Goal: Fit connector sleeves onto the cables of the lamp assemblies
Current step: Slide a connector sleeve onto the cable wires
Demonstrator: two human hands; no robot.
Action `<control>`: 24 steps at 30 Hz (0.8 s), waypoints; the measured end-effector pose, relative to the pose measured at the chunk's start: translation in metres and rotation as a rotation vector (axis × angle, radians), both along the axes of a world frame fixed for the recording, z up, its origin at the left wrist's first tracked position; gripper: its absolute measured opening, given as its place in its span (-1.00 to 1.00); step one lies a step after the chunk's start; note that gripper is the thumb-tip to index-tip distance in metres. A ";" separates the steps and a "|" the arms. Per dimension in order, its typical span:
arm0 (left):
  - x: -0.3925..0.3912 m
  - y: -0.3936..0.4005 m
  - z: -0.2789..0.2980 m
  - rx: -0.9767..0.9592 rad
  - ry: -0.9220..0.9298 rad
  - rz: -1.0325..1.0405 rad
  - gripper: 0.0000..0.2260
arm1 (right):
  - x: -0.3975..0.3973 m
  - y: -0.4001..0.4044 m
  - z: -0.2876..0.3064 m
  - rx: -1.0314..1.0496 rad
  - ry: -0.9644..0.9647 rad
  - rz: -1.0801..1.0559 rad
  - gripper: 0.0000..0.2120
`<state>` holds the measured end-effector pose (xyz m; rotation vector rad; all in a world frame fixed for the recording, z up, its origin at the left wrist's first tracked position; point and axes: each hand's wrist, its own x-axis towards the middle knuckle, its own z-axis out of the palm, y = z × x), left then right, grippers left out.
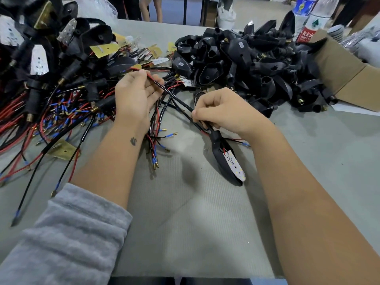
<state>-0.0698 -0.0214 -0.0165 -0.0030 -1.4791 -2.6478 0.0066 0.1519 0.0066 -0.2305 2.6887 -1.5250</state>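
Grey table mat (185,233) nearest. Lamp assembly (227,161) is laid on it, LED board up. Its black sleeved cable (176,97) is pinched by the right hand (224,113) near the housing, upper end gripped by the left hand (135,95). Empty black housings (257,64) are piled beyond.

matt grey felt table (205,233), glossy black plastic housings (246,58), brown cardboard box (345,75).

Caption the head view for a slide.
Both hands hold a black cable above the grey table, lamp assembly hanging below.
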 end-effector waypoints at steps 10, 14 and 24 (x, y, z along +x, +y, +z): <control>-0.002 0.004 0.000 -0.364 -0.094 -0.081 -0.75 | -0.006 0.010 -0.008 0.382 0.087 -0.184 -0.79; 0.002 0.011 0.001 -0.594 -0.111 -0.189 -0.71 | -0.009 0.012 -0.012 0.926 0.215 -0.467 -0.78; -0.001 0.011 -0.004 -0.733 -0.040 -0.074 -0.74 | -0.018 -0.010 -0.024 0.787 0.312 -0.502 -0.80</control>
